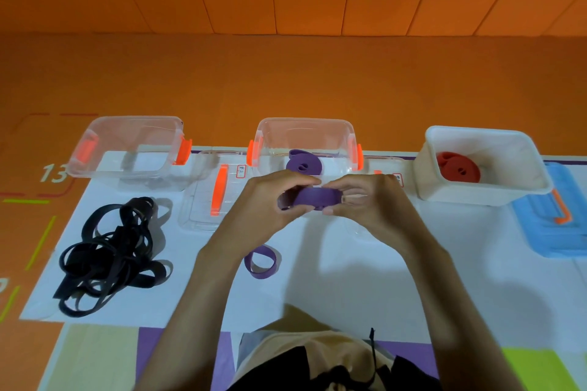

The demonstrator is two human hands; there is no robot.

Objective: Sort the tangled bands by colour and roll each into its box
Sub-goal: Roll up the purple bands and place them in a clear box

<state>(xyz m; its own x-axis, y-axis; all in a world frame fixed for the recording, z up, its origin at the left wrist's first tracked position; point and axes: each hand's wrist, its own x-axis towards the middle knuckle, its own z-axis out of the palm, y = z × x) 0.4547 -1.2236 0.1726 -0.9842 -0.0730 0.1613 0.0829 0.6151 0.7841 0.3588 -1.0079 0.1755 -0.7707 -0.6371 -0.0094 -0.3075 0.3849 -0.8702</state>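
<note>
- The left hand (273, 200) and the right hand (365, 200) were both raised over the white sheet (333, 279), just in front of the middle clear box (305, 122). Both were grasping the purple band (317, 197) between them, with the fingers curled over its top edge and the thumbs under it.
- The part of the band between the hands was wound into a flat coil. A loose purple loop (262, 263) lay on the sheet below the left wrist. It seemed to be the free tail of the same band, but the wrist hid the join.
- The step in hand, as I judge it, was winding this band into a roll. To do it well, one hand should pinch the coil firmly on its flat faces. The other hand should feed the tail in with the edges lined up, so that the roll does not grow into a cone.
- The tail should come in under light tension and without a twist. Rubber of this kind would probably spring open if the pinch were relaxed.
- The proper place for it seemed to be the middle clear box, where a rolled purple band (304, 165) already lay. A red roll (459, 168) lay in the white box (482, 195) on the right.
- The black bands (111, 260) lay tangled on the left of the sheet, well apart from the hands. That colour was not yet sorted.
</note>
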